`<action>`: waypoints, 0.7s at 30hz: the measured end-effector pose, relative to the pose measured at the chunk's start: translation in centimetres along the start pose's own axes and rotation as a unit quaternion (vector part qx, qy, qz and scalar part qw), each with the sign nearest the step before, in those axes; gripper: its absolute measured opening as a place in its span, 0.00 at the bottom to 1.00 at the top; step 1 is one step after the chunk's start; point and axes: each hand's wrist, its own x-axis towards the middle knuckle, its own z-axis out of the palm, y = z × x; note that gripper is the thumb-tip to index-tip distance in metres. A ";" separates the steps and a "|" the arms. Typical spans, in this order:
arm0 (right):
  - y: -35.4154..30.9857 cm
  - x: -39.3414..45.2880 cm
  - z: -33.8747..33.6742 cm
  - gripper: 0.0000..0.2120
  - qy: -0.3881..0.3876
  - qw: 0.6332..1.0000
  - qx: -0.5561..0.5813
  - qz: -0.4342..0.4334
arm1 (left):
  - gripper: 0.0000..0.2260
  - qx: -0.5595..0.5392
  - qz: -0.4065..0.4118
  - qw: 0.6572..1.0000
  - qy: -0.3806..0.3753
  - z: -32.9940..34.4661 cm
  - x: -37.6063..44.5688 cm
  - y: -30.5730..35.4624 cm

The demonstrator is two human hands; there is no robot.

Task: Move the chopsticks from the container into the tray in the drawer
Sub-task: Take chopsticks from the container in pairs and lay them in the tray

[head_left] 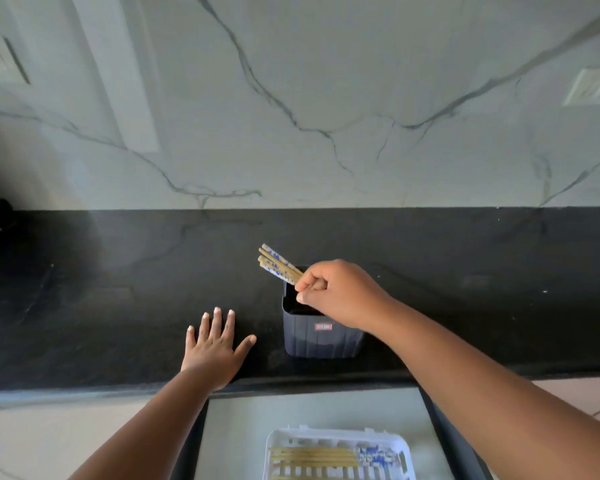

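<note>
head view: the right hand (pixel 329 292) pinches a small bundle of tan wooden chopsticks with blue-patterned tops (pixel 278 264), tilted far-left out of the dark ribbed plastic container (pixel 321 336) on the black stone tabletop (pixel 118 289). they look light, stiff and smooth, likely to fan or slip, so a grip mid-shaft seems safest. the left hand (pixel 213 351) lies flat with fingers spread on the tabletop. the white slotted tray (pixel 281 441), already holding chopsticks, sits near in the open drawer (pixel 239 427), past the tabletop's near edge, with open room between.

Tan, blue-patterned chopsticks (pixel 278 264) — dark container (pixel 321 336) — white tray (pixel 336 441).
</note>
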 end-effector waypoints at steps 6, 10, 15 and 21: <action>1.0 3.0 3.3 0.13 0.077 0.994 -0.074 0.004 | 0.36 -0.004 0.002 1.000 0.000 0.0 0.2 -0.1; 0.7 4.1 5.3 0.17 0.128 0.986 -0.105 -0.009 | 0.36 -0.005 0.002 1.000 0.003 -0.1 0.1 0.1; 0.1 5.6 6.4 0.11 0.154 0.977 -0.143 -0.026 | 0.36 -0.012 0.001 1.000 0.006 0.1 0.0 -0.1; 0.5 6.4 6.5 0.08 0.163 0.970 -0.179 -0.027 | 0.36 -0.015 0.006 1.000 0.017 0.2 0.1 -0.2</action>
